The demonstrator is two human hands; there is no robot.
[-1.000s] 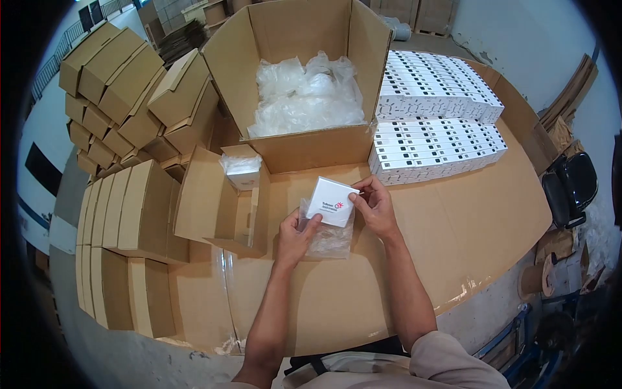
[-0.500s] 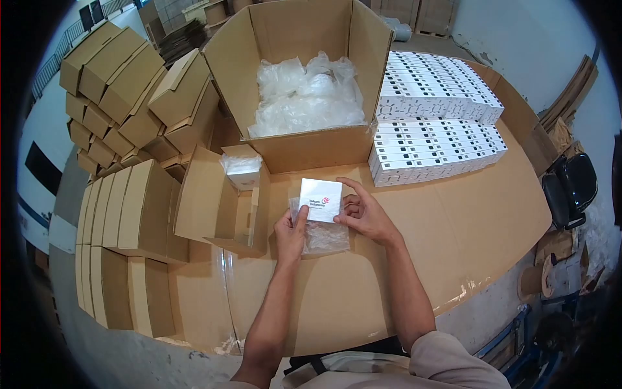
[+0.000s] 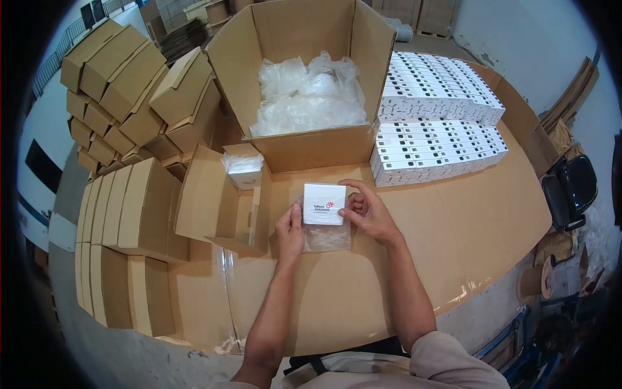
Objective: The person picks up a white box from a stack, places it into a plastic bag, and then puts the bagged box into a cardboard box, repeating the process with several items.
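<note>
A small white box [image 3: 324, 196] printed "Telkom Indonesia" with a red logo lies face up in front of me, over a clear plastic bag [image 3: 327, 240]. My right hand [image 3: 369, 212] pinches the box's right side, thumb on its lower right corner and index finger at the upper right corner. At the left side, my left hand [image 3: 290, 230] is closed with its thumb up, holding the edge of the bag. Just left of my hands stands an open brown carton [image 3: 220, 243] containing a plastic-wrapped white box [image 3: 245, 176].
Behind my hands, a large carton [image 3: 311, 153] holds clear plastic bags [image 3: 311, 97]. Stacked white boxes [image 3: 437, 152] stand at the right on the cardboard-covered table [image 3: 453, 240]. Brown cartons [image 3: 120, 91] are piled at the left, with more cartons [image 3: 139, 207] in front. A black chair [image 3: 570, 191] is at far right.
The white box has shifted slightly right and down, and lies straighter over the bag. My left thumb has come off the box's face; my right thumb now presses on its lower right corner.
</note>
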